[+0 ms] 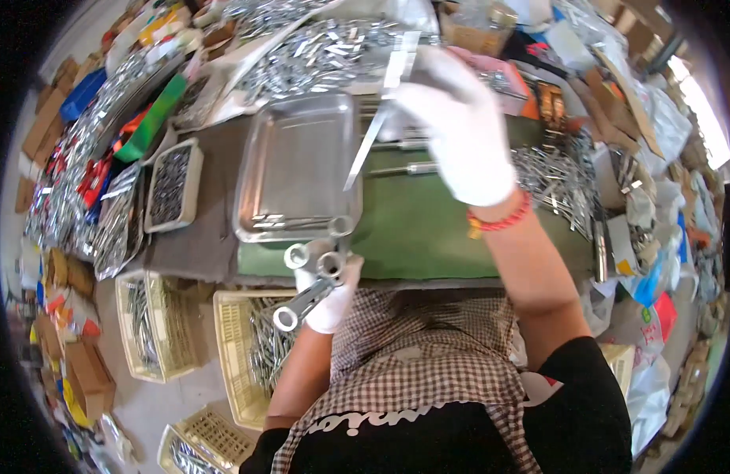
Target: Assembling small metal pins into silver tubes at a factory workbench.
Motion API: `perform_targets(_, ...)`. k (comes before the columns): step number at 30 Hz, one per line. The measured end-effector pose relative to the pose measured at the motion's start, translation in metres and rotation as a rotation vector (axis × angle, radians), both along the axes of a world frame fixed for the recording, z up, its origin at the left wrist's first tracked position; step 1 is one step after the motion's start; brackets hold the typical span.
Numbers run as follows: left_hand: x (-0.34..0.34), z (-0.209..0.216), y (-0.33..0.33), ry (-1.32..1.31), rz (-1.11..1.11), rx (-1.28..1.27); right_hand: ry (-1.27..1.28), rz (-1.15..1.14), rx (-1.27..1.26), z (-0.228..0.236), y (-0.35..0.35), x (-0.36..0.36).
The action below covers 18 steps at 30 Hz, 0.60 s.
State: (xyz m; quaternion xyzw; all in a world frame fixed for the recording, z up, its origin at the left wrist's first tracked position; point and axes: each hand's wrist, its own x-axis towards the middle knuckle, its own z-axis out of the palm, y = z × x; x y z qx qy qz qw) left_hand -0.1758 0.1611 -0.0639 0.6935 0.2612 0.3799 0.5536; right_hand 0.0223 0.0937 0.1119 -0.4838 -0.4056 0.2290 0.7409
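Observation:
My right hand (pixel 460 126), in a white glove, is raised over the far side of the bench. Its fingers are closed on a long, flat, shiny metal strip (pixel 373 146), which slants down toward a metal tray (pixel 301 154). Lower down, at the bench's front edge, my gloved left hand (pixel 333 306) is wrapped round several metal tools with ring-shaped ends (pixel 308 300). The rings fan out above and to the left of the fingers. A few slim metal rods (pixel 290 223) lie along the tray's near side. Beside the tray, a thin metal rod with a thicker end (pixel 408 169) rests on green cloth (pixel 428 225).
Behind the tray is a heap of small metal parts (pixel 325 55). At the left stands a white box of dark screws or pins (pixel 173 186). More metal pieces (pixel 550 182) are piled at the right. Cream plastic baskets (pixel 226 347) with metal rods stand below the bench.

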Motion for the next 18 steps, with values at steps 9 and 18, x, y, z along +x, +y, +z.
perform_targets(9,0.007,0.016,-0.013,-0.011,0.102,0.184,-0.221,-0.082,0.038,0.003,-0.021,-0.026)
perform_targets(18,0.007,0.012,-0.006,0.042,0.118,0.284,-0.674,-0.130,-0.059,-0.032,-0.011,-0.037)
